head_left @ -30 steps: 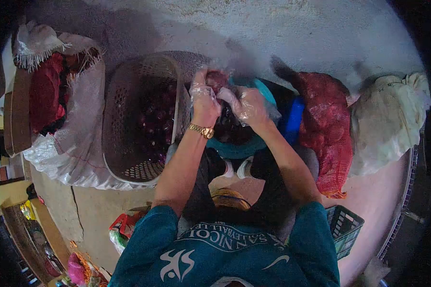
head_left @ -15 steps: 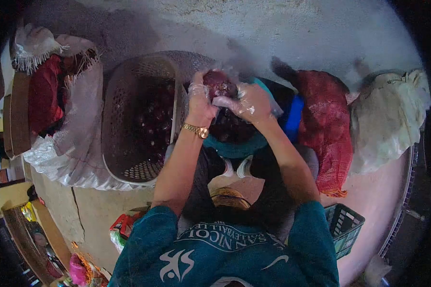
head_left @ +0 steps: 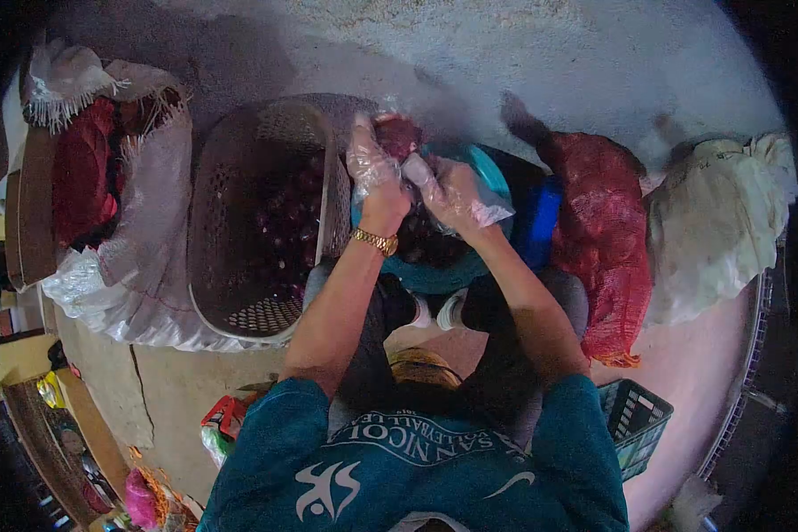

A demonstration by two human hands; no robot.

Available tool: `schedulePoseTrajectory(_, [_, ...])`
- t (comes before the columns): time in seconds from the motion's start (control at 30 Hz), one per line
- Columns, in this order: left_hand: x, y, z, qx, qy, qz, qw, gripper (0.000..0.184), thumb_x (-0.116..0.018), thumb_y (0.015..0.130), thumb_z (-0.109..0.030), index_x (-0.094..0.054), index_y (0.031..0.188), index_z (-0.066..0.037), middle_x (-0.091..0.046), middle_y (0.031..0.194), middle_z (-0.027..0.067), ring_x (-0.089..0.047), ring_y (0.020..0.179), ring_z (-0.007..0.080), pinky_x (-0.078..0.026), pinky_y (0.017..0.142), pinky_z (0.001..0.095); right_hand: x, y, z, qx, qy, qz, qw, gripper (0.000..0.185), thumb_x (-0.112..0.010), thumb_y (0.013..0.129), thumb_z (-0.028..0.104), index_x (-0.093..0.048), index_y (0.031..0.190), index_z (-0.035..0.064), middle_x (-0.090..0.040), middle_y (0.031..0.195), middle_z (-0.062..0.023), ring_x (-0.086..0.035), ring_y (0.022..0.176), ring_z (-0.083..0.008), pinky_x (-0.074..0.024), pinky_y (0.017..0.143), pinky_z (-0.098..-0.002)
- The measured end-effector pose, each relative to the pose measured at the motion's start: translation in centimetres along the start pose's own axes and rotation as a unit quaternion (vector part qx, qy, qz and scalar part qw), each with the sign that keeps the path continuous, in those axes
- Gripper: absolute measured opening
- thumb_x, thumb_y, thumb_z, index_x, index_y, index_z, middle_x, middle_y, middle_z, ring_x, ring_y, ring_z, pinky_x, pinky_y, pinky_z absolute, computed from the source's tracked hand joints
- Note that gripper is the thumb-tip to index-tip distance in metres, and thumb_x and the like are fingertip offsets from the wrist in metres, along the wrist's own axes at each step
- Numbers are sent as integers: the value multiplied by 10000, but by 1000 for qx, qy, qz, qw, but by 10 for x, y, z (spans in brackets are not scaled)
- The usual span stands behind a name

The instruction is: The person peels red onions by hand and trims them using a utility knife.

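Note:
Above a teal basin, a dark red onion is held up in my left hand, its fingers wrapped round the far left side. Thin clear plastic gloves cover both hands. Just below and right of the onion, my right hand is closed, with the thumb pointing toward the onion; whatever its fingers pinch is hidden. Dark rounded pieces lie in the basin under my hands, mostly in shadow. On my left wrist is a gold watch.
A grey perforated basket with many dark red onions stands at left, beside an open woven sack. To the right are a blue container, a red mesh sack and a pale sack. A green crate sits behind right.
My left hand has turned and shifted slightly right, its fingers now more upright around the onion. My right hand has drawn down a little from the onion.

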State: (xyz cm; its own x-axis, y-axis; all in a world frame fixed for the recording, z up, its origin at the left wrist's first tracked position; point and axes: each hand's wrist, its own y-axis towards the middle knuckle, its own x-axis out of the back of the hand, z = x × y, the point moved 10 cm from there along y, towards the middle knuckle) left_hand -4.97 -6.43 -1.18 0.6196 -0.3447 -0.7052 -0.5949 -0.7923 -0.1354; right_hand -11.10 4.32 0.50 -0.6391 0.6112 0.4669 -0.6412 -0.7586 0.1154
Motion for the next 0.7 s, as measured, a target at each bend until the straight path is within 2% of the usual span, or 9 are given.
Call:
schedulePoseTrajectory(0.1, [6, 0, 16, 75, -70, -25, 994, 352, -447, 966, -402, -547, 1013, -68, -628, 963, 114, -620, 852, 251, -516, 774, 382, -6, 0, -11, -37, -5, 48, 998, 609, -470, 890, 592, -665, 951, 19, -635, 797, -261, -608, 830, -453, -470, 684, -462])
schedulePoseTrajectory(0.23, [9, 8, 13, 76, -102, -22, 992, 350, -443, 958, -398, -530, 1019, -64, -621, 998, 135, -623, 871, 284, -521, 784, 418, -2, 1, -14, -2, -105, 33, 994, 563, -456, 898, 571, -669, 981, 56, -644, 816, -249, -608, 824, -450, -473, 703, -472])
schedulePoseTrajectory(0.33, [30, 22, 15, 122, -217, -21, 968, 355, -437, 940, -387, -526, 1034, -56, -605, 1026, 177, -599, 944, 371, -501, 839, 520, 15, 3, -2, 28, -129, -10, 991, 550, -444, 907, 534, -658, 961, 30, -639, 828, -257, -611, 819, -445, -480, 709, -484])
schedulePoseTrajectory(0.43, [31, 23, 11, 141, -249, -34, 958, 374, -450, 935, -381, -513, 1064, -36, -580, 1077, 202, -572, 1006, 391, -464, 915, 549, 32, 8, -25, -65, -53, -33, 996, 543, -410, 928, 493, -637, 946, 0, -640, 855, -261, -620, 841, -425, -491, 701, -479])
schedulePoseTrajectory(0.5, [27, 19, 9, 154, -240, -36, 958, 384, -474, 929, -374, -507, 1094, -29, -571, 1095, 208, -559, 1030, 405, -440, 946, 567, 29, 13, -23, -104, 9, 7, 995, 560, -376, 945, 508, -598, 990, -4, -646, 796, -191, -643, 752, -343, -506, 654, -421])
schedulePoseTrajectory(0.53, [24, 18, 10, 169, -232, -37, 957, 399, -497, 923, -366, -501, 1124, -21, -562, 1113, 214, -547, 1055, 418, -416, 977, 586, 26, -1, -40, -227, 127, 25, 965, 509, -432, 943, 509, -561, 1072, 34, -584, 720, -67, -584, 624, -195, -487, 584, -342])
schedulePoseTrajectory(0.57, [20, 17, 8, 168, -233, -37, 957, 399, -497, 923, -366, -501, 1124, -21, -562, 1113, 214, -547, 1055, 418, -416, 977, 586, 25, -2, -44, -227, 126, 25, 965, 509, -432, 943, 509, -561, 1072, 34, -584, 720, -67, -584, 624, -195, -487, 584, -342])
schedulePoseTrajectory(0.63, [13, 14, 11, 201, -232, -51, 951, 430, -545, 907, -343, -488, 1172, -8, -557, 1136, 206, -526, 1093, 434, -392, 1000, 607, 20, -2, -53, -223, 264, 6, 938, 464, -535, 928, 482, -521, 1076, 42, -500, 747, 10, -459, 622, -86, -451, 613, -279])
schedulePoseTrajectory(0.7, [11, 18, 14, 201, -223, -24, 954, 444, -554, 904, -346, -488, 1180, -4, -555, 1148, 199, -519, 1111, 418, -386, 1015, 594, 31, -4, -31, -213, 249, 0, 945, 430, -566, 916, 449, -535, 1077, 51, -493, 749, 15, -464, 597, -83, -433, 554, -271])
